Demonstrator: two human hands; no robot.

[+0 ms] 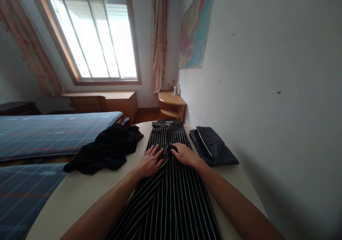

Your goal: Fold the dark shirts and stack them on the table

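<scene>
Lying on tbl (pixel 88 190) nr wall (pixel 267 54): striped garment (pixel 175 190).

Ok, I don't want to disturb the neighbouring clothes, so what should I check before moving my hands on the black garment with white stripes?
1. Left hand resting on the long black cloth garment with white stripes: ok.
2. Right hand free of pinched fabric: cannot tell.
3. Stripes running straight throughout: not ok; on the lower left they slant.
4. Near end lying flat: cannot tell, out of frame.
5. Crumpled black cloth on the left, apart from the garment: ok.
6. Folded dark cloth with a pale edge on the right, off the hand: ok.
</scene>
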